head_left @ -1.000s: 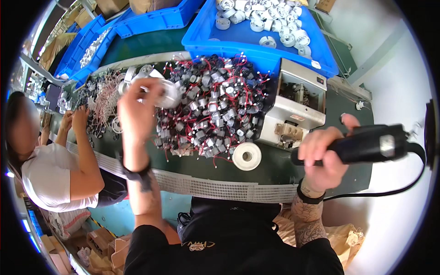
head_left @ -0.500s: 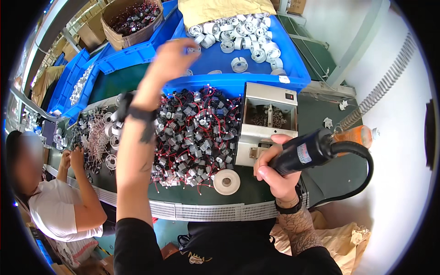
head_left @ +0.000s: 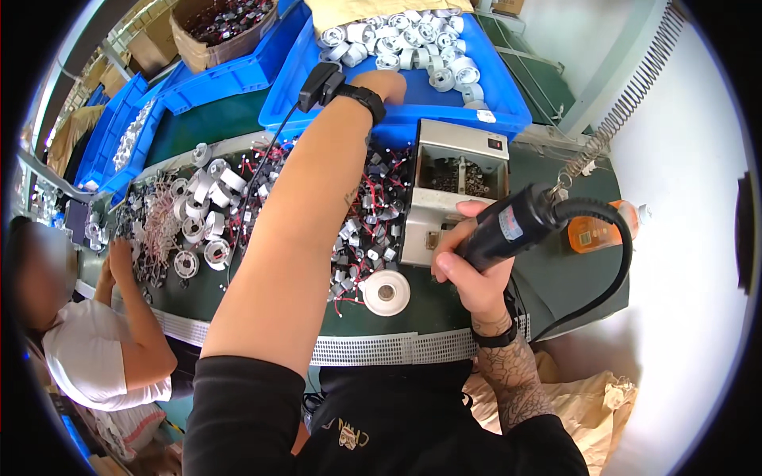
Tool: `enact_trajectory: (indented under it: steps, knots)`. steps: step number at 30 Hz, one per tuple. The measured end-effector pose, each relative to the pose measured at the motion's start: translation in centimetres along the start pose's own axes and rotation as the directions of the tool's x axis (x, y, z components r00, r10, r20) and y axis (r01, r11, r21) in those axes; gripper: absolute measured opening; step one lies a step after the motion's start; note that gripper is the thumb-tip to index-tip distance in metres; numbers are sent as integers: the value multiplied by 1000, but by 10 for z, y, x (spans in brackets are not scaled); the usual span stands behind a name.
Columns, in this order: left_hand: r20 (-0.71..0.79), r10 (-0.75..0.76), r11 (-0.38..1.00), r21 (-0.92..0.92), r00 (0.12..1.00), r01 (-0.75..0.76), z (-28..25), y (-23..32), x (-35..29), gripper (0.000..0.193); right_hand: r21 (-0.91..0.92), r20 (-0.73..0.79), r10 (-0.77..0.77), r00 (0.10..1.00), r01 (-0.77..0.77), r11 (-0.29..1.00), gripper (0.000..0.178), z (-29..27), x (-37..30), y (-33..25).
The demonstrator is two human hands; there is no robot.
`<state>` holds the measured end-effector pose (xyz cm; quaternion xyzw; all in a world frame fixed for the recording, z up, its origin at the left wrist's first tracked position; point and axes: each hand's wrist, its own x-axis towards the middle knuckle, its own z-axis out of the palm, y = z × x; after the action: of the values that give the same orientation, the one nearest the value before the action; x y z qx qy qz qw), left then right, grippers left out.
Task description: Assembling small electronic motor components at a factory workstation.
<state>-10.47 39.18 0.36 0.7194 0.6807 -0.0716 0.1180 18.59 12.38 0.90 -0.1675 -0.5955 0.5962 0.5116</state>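
Observation:
My right hand [head_left: 474,270] is closed around a black electric screwdriver [head_left: 508,230], which hangs from a coiled metal spring [head_left: 635,87] and trails a thick black cable. My left arm stretches forward over the bench, and my left hand [head_left: 386,83] is down in the near part of a blue bin [head_left: 349,120] holding many white round plastic housings [head_left: 401,40]. Its fingers are hidden behind the back of the hand. Below that arm lies a heap of small grey motors [head_left: 373,206] with red wires. A screw feeder box [head_left: 456,186] with loose screws stands left of the screwdriver.
A white round dish [head_left: 386,293] sits near the bench's front edge. Several white housings [head_left: 208,194] lie left of my arm, beside a co-worker [head_left: 103,349] at work. An orange bottle [head_left: 595,232] lies at the right. Behind stand a carton [head_left: 214,44] and more blue bins.
My left hand has moved right and down into the blue bin, away from its left edge. Several white housings now show left of my arm. The right hand keeps its hold on the screwdriver.

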Motion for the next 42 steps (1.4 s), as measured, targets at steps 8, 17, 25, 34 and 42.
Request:
enact_trajectory:
  steps: [8,17,25,34,42]
  knots:
    - [-419,65,998,32,906,-57,-19,-5,-50,39,151,-42,10,999,-3,988,60,-1,-4,1]
    - [-430,-109,-369,-820,896,-438,2,57,-283,44,60,-32,3,999,-1,998,59,-3,-3,-1]
    - [-119,-146,-279,-948,982,-156,106,120,-382,51,185,-46,19,999,-10,983,61,3,-5,3]
    - [-395,-76,728,-649,915,-220,96,130,-373,31,166,-60,28,998,-18,986,59,6,-4,4]
    - [-469,19,835,-479,883,-272,86,131,-384,59,177,-41,31,999,-23,984,59,6,-3,2]
